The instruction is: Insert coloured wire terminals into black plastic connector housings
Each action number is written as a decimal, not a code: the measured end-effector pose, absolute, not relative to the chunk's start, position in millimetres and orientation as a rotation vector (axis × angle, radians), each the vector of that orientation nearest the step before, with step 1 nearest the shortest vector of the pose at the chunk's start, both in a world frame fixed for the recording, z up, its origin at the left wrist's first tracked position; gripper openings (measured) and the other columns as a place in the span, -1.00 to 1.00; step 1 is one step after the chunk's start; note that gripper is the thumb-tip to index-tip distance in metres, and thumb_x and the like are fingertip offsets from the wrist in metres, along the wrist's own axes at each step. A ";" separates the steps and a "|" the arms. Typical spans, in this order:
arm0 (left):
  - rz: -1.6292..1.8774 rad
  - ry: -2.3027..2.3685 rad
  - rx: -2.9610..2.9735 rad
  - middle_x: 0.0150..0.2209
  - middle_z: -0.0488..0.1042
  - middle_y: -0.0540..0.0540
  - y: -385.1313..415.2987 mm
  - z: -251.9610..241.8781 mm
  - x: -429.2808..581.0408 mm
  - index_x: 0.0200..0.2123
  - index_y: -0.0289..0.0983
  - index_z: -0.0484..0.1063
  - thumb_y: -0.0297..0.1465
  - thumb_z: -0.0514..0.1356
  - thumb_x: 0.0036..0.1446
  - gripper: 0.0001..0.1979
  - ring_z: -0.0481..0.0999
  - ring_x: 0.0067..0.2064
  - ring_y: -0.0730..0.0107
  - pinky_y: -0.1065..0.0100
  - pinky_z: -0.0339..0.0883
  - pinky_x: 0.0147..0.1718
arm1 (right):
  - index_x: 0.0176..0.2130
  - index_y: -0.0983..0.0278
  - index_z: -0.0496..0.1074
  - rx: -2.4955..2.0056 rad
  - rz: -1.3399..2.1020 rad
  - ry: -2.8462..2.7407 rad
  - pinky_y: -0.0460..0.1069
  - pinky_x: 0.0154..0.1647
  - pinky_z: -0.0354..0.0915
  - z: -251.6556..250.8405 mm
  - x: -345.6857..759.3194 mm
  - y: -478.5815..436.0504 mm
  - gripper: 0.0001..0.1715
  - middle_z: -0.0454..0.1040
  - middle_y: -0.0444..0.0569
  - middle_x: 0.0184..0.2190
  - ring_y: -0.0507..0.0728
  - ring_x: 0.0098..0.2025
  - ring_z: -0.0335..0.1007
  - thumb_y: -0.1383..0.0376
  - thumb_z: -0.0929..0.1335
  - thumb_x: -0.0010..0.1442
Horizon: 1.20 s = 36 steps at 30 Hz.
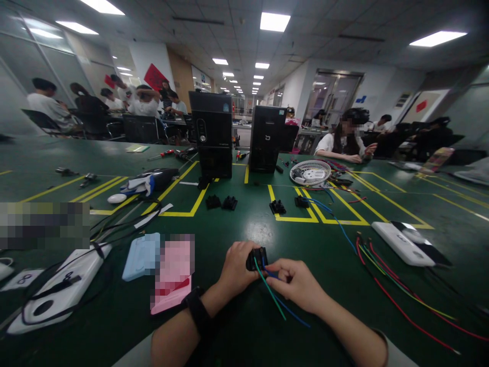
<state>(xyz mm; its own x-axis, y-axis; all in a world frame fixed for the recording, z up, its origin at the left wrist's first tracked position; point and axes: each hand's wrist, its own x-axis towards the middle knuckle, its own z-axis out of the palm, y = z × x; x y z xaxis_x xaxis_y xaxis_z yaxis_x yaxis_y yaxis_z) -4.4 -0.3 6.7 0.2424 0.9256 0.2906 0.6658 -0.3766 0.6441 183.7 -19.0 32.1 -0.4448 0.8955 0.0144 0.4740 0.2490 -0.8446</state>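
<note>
Near the front middle of the table, my left hand (pixel 236 266) is closed around a small black connector block (pixel 261 254). A green wire (pixel 275 299) runs out of the block toward me and hangs free. At the block's right side, my right hand (pixel 297 283) pinches a blue wire (pixel 298 318) close to its end. The fingers hide whether that end sits inside the block. Farther off lie similar black blocks (pixel 229 203) and one black block (pixel 301 202) with blue wires attached.
Red wires (pixel 397 307) and yellow-green wires lie at right beside a white power bank (pixel 401 244). A blue case (pixel 142 256) and a pink case (pixel 171 295) rest at left. Two computer towers (pixel 211 135) and a white basket (pixel 310 173) stand behind. A person (pixel 344 140) sits across the table.
</note>
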 end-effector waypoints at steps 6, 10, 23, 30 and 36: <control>0.906 1.478 2.100 -0.23 0.43 -0.04 -1.8 10.1 -3.5 -0.20 -0.17 0.36 -0.17 0.30 -0.13 -0.60 0.35 -0.13 0.15 0.22 0.17 -0.18 | -0.30 0.37 0.50 -1.317 0.995 -1.928 -0.14 -0.62 0.03 36.8 183.7 -16.1 -0.71 0.13 -0.28 -0.75 -0.06 -0.69 0.05 0.21 0.31 0.08; 0.883 1.480 2.099 -0.20 0.43 -0.04 -2.3 13.2 -3.1 -0.19 -0.16 0.37 -0.14 0.35 -0.19 -0.53 0.34 -0.11 0.13 0.21 0.17 -0.16 | -0.36 0.33 0.53 -1.353 0.660 -1.912 -0.13 -0.58 0.02 44.4 188.4 -13.5 -0.76 0.09 -0.26 -0.73 -0.05 -0.65 0.03 0.27 0.30 0.06; 0.907 1.468 2.123 -0.24 0.43 -0.05 -0.5 9.3 -4.5 -0.20 -0.18 0.36 -0.15 0.28 -0.10 -0.60 0.34 -0.14 0.15 0.23 0.18 -0.19 | -0.30 0.23 0.53 -1.210 0.586 -2.368 -0.14 -0.53 0.03 44.6 191.1 -17.0 -0.80 0.22 -0.24 -0.68 -0.06 -0.62 0.18 0.32 0.30 0.11; 0.884 1.470 2.127 -0.22 0.43 -0.05 -0.9 10.9 -4.4 -0.21 -0.17 0.36 -0.17 0.30 -0.11 -0.62 0.35 -0.12 0.15 0.23 0.18 -0.18 | -0.24 0.22 0.51 -1.181 0.395 -2.286 -0.14 -0.51 0.07 39.4 190.7 -19.6 -0.77 0.42 -0.17 -0.59 -0.04 -0.58 0.28 0.30 0.28 0.16; 0.884 1.484 2.127 -0.22 0.43 -0.04 -1.0 11.6 -3.8 -0.21 -0.16 0.35 -0.18 0.32 -0.14 -0.60 0.35 -0.12 0.15 0.23 0.19 -0.18 | -0.22 0.21 0.51 -1.165 0.293 -2.274 -0.13 -0.49 0.10 39.9 189.6 -22.5 -0.76 0.52 -0.11 -0.50 -0.02 -0.55 0.35 0.29 0.26 0.19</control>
